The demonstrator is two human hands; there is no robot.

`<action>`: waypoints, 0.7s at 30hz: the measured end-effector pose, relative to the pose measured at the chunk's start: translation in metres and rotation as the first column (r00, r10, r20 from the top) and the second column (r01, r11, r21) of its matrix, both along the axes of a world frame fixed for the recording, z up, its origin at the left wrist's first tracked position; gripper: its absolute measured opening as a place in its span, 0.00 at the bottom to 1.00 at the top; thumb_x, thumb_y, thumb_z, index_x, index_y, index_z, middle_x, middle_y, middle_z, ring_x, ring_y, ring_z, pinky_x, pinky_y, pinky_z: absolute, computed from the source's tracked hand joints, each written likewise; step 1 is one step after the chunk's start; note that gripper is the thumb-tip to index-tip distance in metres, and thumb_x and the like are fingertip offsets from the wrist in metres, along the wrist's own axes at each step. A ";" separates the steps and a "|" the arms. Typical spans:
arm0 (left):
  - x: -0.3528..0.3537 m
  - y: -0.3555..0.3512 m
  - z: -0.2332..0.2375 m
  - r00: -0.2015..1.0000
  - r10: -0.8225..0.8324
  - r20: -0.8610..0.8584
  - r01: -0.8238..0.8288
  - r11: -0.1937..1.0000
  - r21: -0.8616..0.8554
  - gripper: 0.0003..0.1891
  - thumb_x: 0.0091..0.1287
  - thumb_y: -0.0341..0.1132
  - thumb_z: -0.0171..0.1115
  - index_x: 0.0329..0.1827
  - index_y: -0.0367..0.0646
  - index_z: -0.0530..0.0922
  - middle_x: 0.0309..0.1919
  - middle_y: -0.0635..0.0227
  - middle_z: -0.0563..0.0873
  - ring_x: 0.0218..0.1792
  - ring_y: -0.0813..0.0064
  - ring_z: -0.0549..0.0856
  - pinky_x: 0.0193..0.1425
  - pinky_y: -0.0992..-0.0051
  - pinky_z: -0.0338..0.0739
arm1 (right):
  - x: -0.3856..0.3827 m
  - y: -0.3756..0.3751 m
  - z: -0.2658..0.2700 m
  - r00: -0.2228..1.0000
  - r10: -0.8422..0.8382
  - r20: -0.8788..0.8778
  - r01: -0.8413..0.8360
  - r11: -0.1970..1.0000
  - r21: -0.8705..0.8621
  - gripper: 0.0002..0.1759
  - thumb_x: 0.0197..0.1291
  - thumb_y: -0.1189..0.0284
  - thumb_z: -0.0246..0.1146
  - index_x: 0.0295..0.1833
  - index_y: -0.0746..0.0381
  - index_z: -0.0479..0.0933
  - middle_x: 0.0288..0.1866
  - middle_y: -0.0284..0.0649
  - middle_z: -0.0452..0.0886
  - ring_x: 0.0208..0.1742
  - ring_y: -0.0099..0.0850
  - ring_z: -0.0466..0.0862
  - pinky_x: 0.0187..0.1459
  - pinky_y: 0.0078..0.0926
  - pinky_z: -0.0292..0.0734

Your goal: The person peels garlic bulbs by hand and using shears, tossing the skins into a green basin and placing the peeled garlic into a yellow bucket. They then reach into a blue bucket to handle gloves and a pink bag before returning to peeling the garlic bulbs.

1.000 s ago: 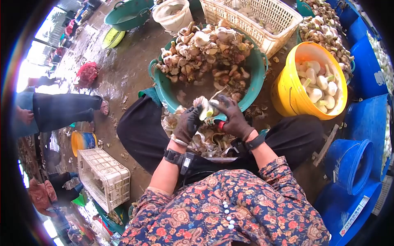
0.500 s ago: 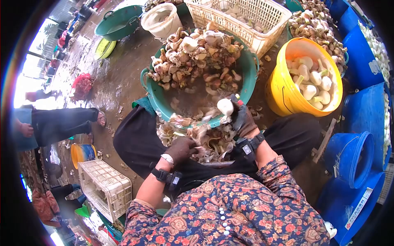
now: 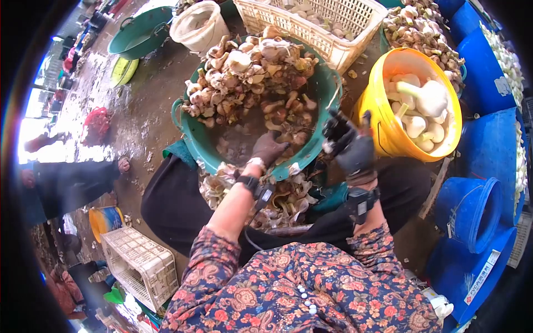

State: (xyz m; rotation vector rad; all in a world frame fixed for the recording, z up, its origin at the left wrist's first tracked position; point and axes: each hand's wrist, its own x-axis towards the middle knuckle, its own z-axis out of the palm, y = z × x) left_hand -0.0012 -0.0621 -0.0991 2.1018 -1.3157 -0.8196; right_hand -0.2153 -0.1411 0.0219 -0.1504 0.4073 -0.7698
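Note:
My left hand, in a dark glove, reaches over the near rim of the green tub. Its fingers are stretched out toward the unpeeled garlic bulbs heaped inside, and nothing shows in its grip. My right hand, gloved in black, is raised between tub and yellow bucket with its fingers apart; small details at the fingertips are blurred. A white peeled garlic bulb with a stem appears at the bucket's mouth, apart from my hand. More white garlic bulbs lie inside.
Garlic skins pile up at my lap below the tub. A cream plastic crate and a white bucket stand behind it. Blue buckets line the right side. Another person's leg extends in from the left.
The white garlic bulb has left my right hand and is now at the yellow bucket. That hand has moved up and right. My left hand has gone from the skins into the tub.

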 end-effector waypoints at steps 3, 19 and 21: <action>-0.023 -0.037 -0.040 0.988 -0.054 -0.143 0.087 0.967 0.240 0.23 0.56 0.45 0.68 0.47 0.36 0.79 0.45 0.55 0.84 0.46 0.64 0.83 0.52 0.70 0.75 | 0.009 0.008 -0.035 0.917 0.086 -0.390 -0.054 0.994 0.094 0.37 0.61 0.38 0.49 0.51 0.62 0.77 0.33 0.37 0.84 0.29 0.29 0.81 0.28 0.23 0.72; -0.013 0.039 0.068 0.445 0.099 -0.890 0.021 0.992 0.121 0.25 0.55 0.41 0.71 0.55 0.43 0.75 0.36 0.76 0.81 0.31 0.85 0.78 0.36 0.84 0.74 | 0.044 0.039 -0.074 0.189 -0.336 -0.923 -0.706 0.606 -0.365 0.21 0.57 0.52 0.60 0.33 0.61 0.80 0.30 0.52 0.80 0.36 0.52 0.80 0.35 0.43 0.73; -0.020 0.049 0.076 0.672 -0.032 -0.740 0.003 0.999 -0.041 0.27 0.53 0.44 0.71 0.55 0.44 0.75 0.39 0.72 0.83 0.36 0.81 0.81 0.42 0.79 0.76 | 0.043 0.044 -0.072 0.141 -0.380 -0.914 -0.809 0.488 -0.328 0.19 0.56 0.54 0.60 0.34 0.61 0.80 0.31 0.51 0.80 0.36 0.51 0.80 0.36 0.43 0.74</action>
